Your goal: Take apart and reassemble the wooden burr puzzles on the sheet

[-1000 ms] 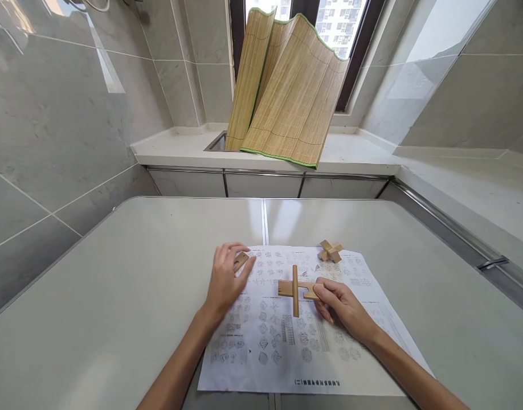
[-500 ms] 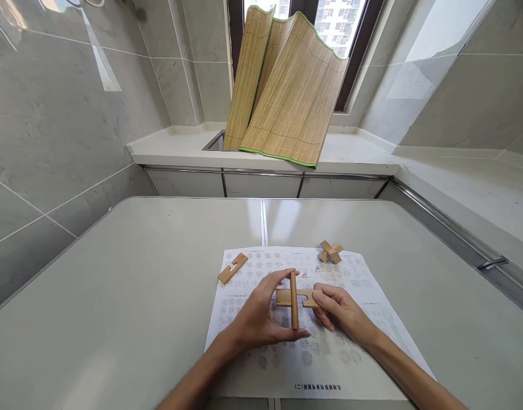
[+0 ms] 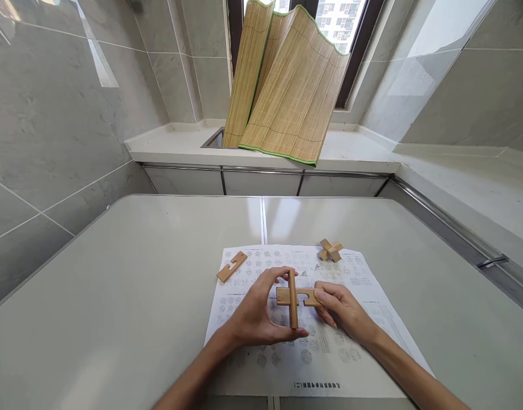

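Crossing each other over the middle of the printed sheet [image 3: 351, 367], two wooden pieces, a narrow bar [image 3: 293, 299] and a flat notched piece [image 3: 282, 296], are held between the person's hands. The left hand [image 3: 257, 316] spans the bar, with its thumb at the near end and its fingers at the far end. The right hand [image 3: 342, 307] pinches the right end of the flat notched piece between thumb and fingers. Whether the wood touches the paper is hard to tell from this angle. At the sheet's far left corner lies a loose notched plank [image 3: 225, 273], slanting. Near the far edge, toward the right corner, sits a cross-shaped wooden block [image 3: 330, 250]. The sheet lies along the near edge of a pale table [image 3: 116, 296]. Beyond the table's far edge, a folded bamboo mat [image 3: 295, 97] stands on a white ledge [image 3: 159, 142], before a window [image 3: 338, 23].
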A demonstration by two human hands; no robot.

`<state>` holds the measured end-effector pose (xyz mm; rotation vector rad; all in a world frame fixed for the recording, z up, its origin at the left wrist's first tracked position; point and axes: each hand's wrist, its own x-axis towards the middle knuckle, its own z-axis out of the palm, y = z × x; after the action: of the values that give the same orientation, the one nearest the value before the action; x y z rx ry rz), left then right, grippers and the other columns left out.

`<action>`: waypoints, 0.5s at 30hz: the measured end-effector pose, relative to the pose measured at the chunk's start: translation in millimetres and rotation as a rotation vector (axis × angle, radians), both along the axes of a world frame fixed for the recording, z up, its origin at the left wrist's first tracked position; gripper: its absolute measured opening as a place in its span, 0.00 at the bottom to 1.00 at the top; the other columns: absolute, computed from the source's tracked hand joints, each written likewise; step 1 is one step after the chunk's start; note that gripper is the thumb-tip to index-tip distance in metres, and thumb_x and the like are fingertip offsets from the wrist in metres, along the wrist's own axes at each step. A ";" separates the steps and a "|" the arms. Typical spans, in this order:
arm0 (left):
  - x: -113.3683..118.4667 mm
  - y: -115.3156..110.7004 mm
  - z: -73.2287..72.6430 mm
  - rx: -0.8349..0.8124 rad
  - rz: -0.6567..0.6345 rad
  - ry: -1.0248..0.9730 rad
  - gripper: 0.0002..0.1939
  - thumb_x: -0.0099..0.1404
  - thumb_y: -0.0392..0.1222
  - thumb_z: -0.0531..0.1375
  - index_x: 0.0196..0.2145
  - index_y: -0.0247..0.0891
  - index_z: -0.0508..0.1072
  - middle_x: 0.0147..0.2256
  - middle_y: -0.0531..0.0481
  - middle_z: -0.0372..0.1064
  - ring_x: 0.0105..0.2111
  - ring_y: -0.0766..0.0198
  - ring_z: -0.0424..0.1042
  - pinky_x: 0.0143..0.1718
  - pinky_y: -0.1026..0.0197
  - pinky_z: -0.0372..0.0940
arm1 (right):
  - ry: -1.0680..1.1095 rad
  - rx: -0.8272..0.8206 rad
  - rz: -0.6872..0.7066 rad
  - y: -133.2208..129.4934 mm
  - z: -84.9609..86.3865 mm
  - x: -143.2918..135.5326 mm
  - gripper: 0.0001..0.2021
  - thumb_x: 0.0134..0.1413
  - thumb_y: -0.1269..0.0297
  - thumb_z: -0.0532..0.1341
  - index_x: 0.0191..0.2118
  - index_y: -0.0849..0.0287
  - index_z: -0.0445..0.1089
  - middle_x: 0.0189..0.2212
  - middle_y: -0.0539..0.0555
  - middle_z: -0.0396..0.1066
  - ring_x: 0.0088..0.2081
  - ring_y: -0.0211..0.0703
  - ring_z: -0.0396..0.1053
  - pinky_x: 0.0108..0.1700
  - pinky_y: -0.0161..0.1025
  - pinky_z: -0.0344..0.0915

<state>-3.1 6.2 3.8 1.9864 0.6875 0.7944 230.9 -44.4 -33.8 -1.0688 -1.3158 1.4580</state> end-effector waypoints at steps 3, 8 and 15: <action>0.8 0.1 1.9 0.009 0.009 0.002 0.47 0.47 0.51 0.78 0.61 0.45 0.64 0.58 0.41 0.68 0.54 0.46 0.69 0.57 0.44 0.67 | -0.036 0.010 -0.029 0.8 -0.7 0.9 0.25 0.67 0.42 0.60 0.24 0.55 0.64 0.14 0.46 0.61 0.19 0.38 0.56 0.25 0.37 0.54; 0.7 0.7 5.5 0.029 0.053 0.000 0.44 0.47 0.49 0.78 0.58 0.44 0.64 0.55 0.42 0.69 0.52 0.48 0.70 0.56 0.45 0.67 | -0.004 0.016 -0.071 1.4 -2.0 0.4 0.26 0.68 0.44 0.60 0.23 0.55 0.62 0.14 0.45 0.59 0.18 0.36 0.53 0.24 0.37 0.51; -2.5 3.5 7.3 0.020 0.014 0.002 0.43 0.49 0.49 0.77 0.59 0.43 0.64 0.55 0.41 0.69 0.51 0.48 0.70 0.55 0.46 0.67 | 0.119 -0.023 -0.101 2.5 -4.5 1.2 0.24 0.66 0.47 0.63 0.22 0.55 0.61 0.12 0.43 0.55 0.17 0.35 0.48 0.23 0.36 0.46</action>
<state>-5.7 9.7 11.1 2.0023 0.6979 0.8113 232.1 -42.0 -38.3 -1.0324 -1.1482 1.4410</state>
